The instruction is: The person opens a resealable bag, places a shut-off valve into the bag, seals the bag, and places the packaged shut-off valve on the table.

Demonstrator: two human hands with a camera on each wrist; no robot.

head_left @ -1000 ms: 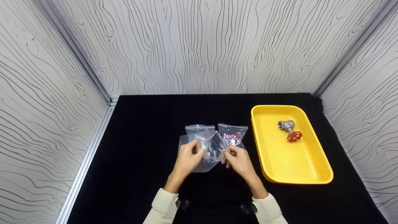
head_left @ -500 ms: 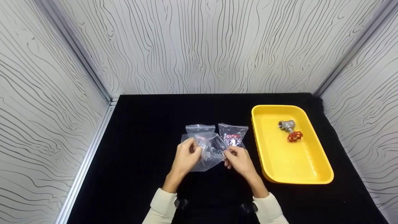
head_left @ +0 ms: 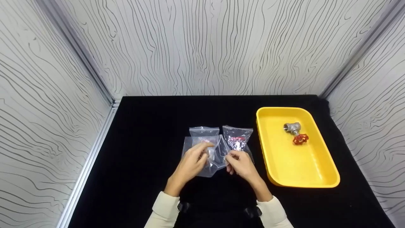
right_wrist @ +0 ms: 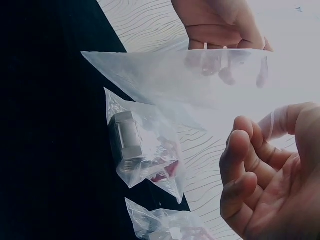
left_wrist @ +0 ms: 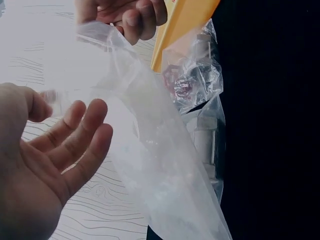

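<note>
A clear plastic zip bag point(head_left: 219, 153) spreads between my two hands in the head view; no object plainly shows inside it. My right hand point(head_left: 242, 164) pinches its edge between thumb and fingers. At the bag's other side is my left hand point(head_left: 190, 161), its index finger stretched out and the thumb apart from it. In the right wrist view, left fingertips show through the plastic. Just beyond lie two more zip bags, the left one point(head_left: 204, 130) partly covered, the right one point(head_left: 238, 139) holding metal and red parts. A metal valve body point(right_wrist: 129, 135) shows inside one.
A yellow tray point(head_left: 292, 167) stands to the right on the black cloth point(head_left: 148, 126). Inside it lies a metal valve with a red handwheel point(head_left: 300, 139). Wood-patterned panels point(head_left: 202, 47) rise behind and at both sides.
My left hand has loosened its pinch on the bag, with index finger and thumb now spread. The bag's mouth has shifted shape. My right hand keeps its grip almost in place.
</note>
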